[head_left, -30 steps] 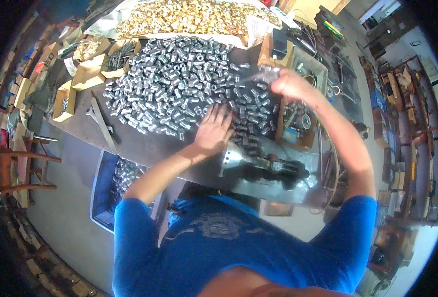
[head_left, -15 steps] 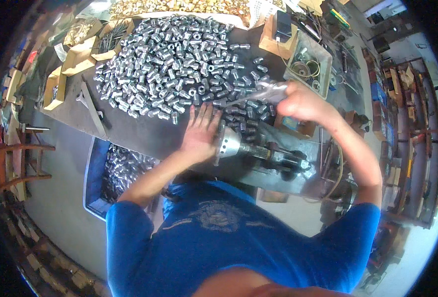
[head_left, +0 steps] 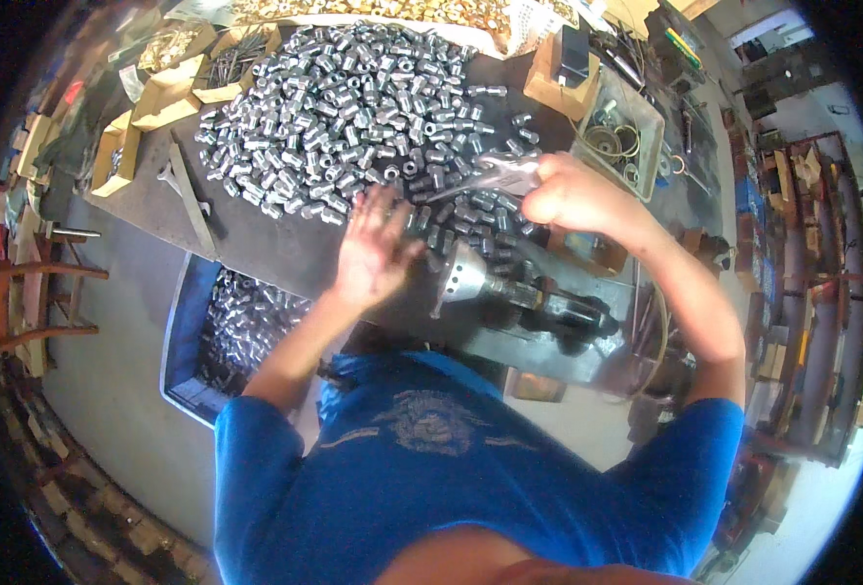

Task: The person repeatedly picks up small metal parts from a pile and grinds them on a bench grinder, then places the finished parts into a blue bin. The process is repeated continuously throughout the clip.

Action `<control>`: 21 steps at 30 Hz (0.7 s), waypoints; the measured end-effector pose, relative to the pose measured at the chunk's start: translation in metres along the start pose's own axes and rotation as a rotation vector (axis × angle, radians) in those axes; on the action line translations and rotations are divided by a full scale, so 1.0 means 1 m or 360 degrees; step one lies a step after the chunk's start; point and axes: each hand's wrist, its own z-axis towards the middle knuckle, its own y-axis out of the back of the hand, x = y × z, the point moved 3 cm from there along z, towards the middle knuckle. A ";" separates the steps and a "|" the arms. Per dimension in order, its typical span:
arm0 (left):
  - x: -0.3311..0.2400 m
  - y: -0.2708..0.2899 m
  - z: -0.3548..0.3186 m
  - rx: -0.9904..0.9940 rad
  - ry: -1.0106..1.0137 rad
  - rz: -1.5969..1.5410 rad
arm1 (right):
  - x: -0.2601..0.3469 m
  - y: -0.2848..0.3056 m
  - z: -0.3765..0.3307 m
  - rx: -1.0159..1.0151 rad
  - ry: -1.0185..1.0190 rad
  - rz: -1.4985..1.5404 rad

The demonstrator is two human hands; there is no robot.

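Evidently the right hand has its grip clamped on a silvery, thin-nosed tool, upper centre; the left hand, grip apart, is beside heaped shiny stubby metal fittings.

Fittings: silver-grey, shiny, darker toward the drilled cone, itself silver with dark dots in a ring. Pointed tool silver. Desk dark charcoal grey. Small parts at far edge yellow-gold. Open boxes plain tan. Bin blue. Shirt blue, faded greyish print across the front. Floor light grey. Wooden frame at left reddish brown. Small case black. Far strip green and yellow.
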 end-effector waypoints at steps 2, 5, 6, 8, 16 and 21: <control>0.018 -0.007 0.008 -0.0066 0.0107 0.0109 | -0.007 -0.003 0.011 -0.0119 0.0100 -0.0133; 0.031 -0.018 0.019 0.0017 0.0148 0.0325 | -0.011 0.002 0.019 -0.0084 0.0025 0.0067; 0.026 -0.022 0.022 0.0117 0.0138 0.0474 | -0.004 0.003 0.012 0.0008 -0.0156 0.0026; 0.015 -0.025 0.016 0.0229 0.0157 0.0548 | -0.011 -0.003 0.003 0.0076 -0.0024 0.0090; -0.018 -0.037 0.002 0.0206 -0.0176 0.0148 | -0.056 0.005 -0.045 0.0074 -0.0159 -0.0050; -0.039 -0.034 -0.009 0.0402 -0.0307 0.0086 | -0.049 0.006 -0.052 -0.0041 -0.0008 -0.0186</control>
